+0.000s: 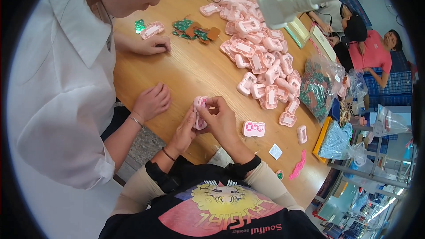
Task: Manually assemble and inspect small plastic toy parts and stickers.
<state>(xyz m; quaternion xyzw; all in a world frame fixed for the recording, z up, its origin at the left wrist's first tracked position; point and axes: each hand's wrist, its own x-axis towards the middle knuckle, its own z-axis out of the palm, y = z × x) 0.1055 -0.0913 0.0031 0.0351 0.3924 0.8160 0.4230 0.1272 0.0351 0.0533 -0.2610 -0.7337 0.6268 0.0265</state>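
Note:
Over the near edge of the table, both my hands are closed around a small pink and white toy controller (202,102). My left hand (183,133) grips its left side, fingers partly hidden behind it. From the right, my right hand (223,121) presses thumb and fingers against its upper part. To the right of my right hand lies a white controller face (254,129) with pink buttons. Beyond it a small pink shell (302,134) rests on the table, near a white square piece (275,151) and a bright pink rubber strip (298,165).
A large heap of pink shells (257,62) covers the far middle. Beside it stands a clear bag of green circuit boards (315,88). A white plug (283,9) hangs overhead. At left, a co-worker's hands (152,102) rest on the table, near more green boards (188,26).

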